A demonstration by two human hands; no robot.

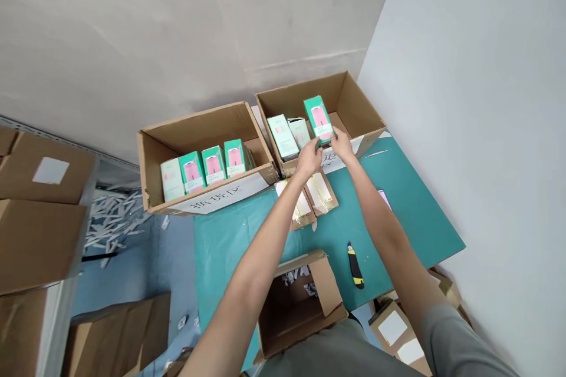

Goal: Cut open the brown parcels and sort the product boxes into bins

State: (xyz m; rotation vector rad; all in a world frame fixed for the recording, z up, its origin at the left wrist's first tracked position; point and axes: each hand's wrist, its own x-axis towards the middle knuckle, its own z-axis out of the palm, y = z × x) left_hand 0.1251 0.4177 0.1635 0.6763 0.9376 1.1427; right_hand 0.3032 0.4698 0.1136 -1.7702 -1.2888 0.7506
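Observation:
Both my hands reach out to a green and pink product box (319,118) standing upright at the front of the right cardboard carton (354,106). My left hand (309,158) grips its lower left corner and my right hand (342,142) grips its lower right edge. Two pale boxes (283,136) lie in the same carton beside it. The left carton (154,159) holds a row of several green and pink boxes (214,165).
A green table (407,218) carries a yellow and black utility knife (355,266), two small gold-lined trays (322,193) and a phone (384,197). An open carton (329,291) with scraps sits at the near edge. Stacked cartons (39,230) stand left; paper scraps (110,218) litter the floor.

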